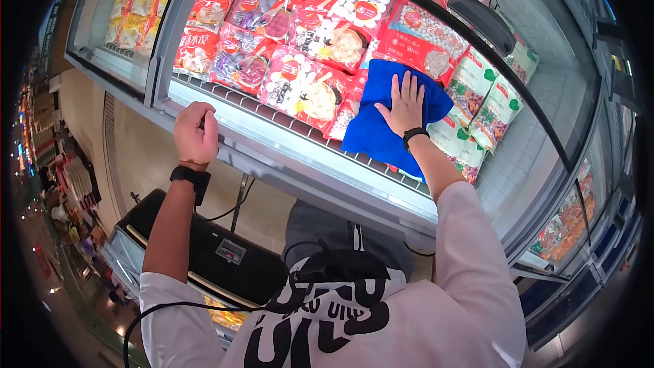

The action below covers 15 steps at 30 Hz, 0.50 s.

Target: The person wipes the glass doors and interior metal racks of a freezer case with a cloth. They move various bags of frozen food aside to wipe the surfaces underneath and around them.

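My right hand lies flat with its fingers stretched out on a blue cloth. The cloth is spread over bagged frozen food in a chest freezer, seemingly on its glass cover. My left hand is curled closed at the freezer's front rim. A small dark spot shows between its fingers, but I cannot make out what it is. Red and white food bags lie beneath the glass left of the cloth. Green and white bags lie to its right.
A black handle sits on the sliding glass top. Behind my left arm stands a black-topped case with a cable near it. More freezer sections flank this one, with yellow bags at left and orange packages at right.
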### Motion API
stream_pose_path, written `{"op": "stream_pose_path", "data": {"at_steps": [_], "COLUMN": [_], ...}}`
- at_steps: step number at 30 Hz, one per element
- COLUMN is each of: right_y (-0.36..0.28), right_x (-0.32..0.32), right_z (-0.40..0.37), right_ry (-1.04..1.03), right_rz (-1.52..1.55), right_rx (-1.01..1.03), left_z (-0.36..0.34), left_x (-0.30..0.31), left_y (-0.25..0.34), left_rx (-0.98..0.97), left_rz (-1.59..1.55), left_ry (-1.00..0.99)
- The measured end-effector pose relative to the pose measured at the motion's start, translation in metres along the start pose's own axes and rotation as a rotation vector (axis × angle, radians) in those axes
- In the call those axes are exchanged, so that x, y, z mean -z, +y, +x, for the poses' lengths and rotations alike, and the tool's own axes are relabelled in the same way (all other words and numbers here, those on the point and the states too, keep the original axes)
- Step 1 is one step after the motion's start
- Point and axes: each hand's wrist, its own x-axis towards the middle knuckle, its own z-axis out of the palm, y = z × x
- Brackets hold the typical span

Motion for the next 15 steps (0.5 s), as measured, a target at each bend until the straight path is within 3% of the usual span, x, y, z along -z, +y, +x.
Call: {"op": "stream_pose_path", "data": {"at_steps": [6,15], "right_y": [0.001,0.026], "right_x": [0.0,0.019], "right_z": [-0.037,-0.098], "right_ry": [-0.05,-0.277], "right_rz": [-0.015,-0.034], "right_rx": [0.103,0.382], "left_z": [0.0,0.005], "left_x": [0.001,0.002], "left_y": [0.0,0.007], "left_rx": [0.078,0.012], "left_rz": [-0.008,-0.004], "left_ry": [-0.048,0.011]}}
